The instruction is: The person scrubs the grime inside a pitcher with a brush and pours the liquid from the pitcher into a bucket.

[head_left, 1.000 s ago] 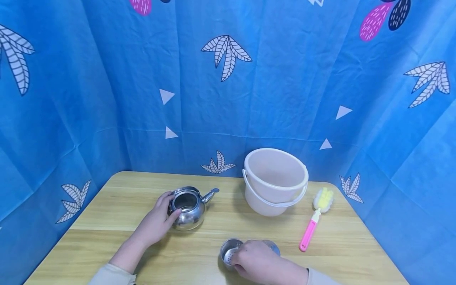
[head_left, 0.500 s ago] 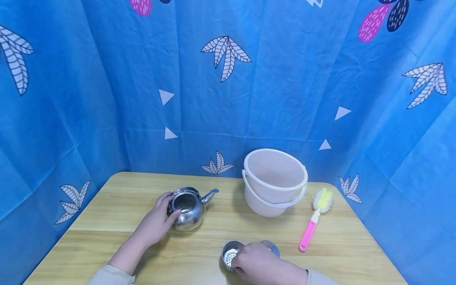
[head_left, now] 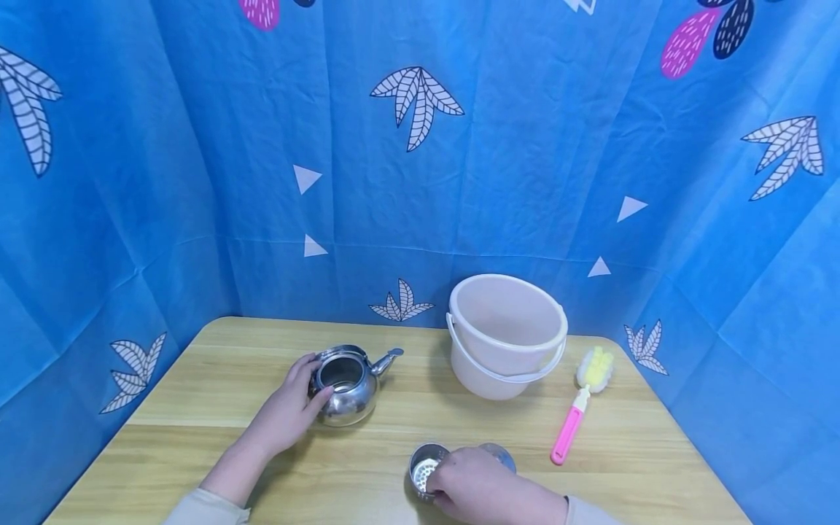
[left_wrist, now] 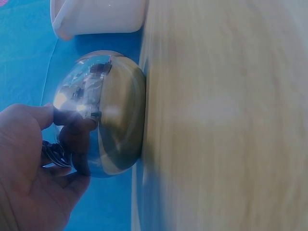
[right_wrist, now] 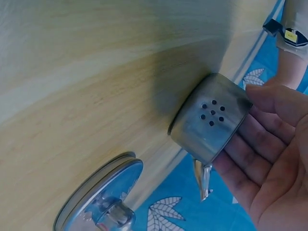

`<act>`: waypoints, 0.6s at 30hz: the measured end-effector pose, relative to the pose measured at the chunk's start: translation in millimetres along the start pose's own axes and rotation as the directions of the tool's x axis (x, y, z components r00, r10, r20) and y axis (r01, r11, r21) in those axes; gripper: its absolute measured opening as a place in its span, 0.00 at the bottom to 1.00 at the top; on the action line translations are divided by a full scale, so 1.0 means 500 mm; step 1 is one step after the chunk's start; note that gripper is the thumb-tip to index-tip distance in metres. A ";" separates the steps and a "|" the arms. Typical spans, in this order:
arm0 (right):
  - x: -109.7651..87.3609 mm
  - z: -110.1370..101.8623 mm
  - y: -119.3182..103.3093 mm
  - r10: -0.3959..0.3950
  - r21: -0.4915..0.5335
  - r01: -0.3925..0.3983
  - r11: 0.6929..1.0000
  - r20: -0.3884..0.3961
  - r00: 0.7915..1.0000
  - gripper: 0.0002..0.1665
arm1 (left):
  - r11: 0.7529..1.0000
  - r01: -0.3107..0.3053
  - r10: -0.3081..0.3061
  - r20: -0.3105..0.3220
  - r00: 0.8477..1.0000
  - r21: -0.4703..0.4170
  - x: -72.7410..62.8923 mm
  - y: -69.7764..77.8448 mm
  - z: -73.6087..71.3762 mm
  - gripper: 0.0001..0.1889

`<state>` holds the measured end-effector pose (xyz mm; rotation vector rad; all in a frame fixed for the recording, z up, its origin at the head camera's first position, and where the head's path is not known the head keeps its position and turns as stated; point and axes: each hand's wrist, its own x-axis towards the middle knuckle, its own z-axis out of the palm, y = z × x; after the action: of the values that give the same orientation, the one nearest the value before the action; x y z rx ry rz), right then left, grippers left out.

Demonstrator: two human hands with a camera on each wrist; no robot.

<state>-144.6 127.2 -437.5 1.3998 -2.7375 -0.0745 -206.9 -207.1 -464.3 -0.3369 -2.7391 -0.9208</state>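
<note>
A shiny steel teapot stands upright on the table, its lid off and its spout to the right. My left hand holds its left side, thumb at the front by the opening and fingers round the back. Nearer the front edge, my right hand grips the rim of a small metal tea strainer, thumb on one side and fingers on the other. Round holes show in the strainer's wall in the right wrist view. Just beyond the right hand lies a round metal lid with a knob, partly hidden in the head view.
Behind, a white bucket stands with its handle hanging down in front. To its right lies a brush with a yellow-and-white sponge head and pink handle. A blue patterned curtain surrounds the wooden table.
Over the first half second the strainer shifted slightly to the right and its perforated bottom came more into view. Since then both hands have stayed still, and the teapot has not moved.
</note>
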 end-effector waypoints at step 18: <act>-0.011 -0.023 0.006 -0.002 0.057 0.005 0.998 -0.053 0.999 0.05 | 1.000 0.004 -0.004 0.002 1.000 -0.007 0.000 -0.001 0.000 0.32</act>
<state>-143.0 133.3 -426.1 1.3998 -2.7144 0.0412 -207.2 -207.2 -464.6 -0.3340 -2.7400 -0.9315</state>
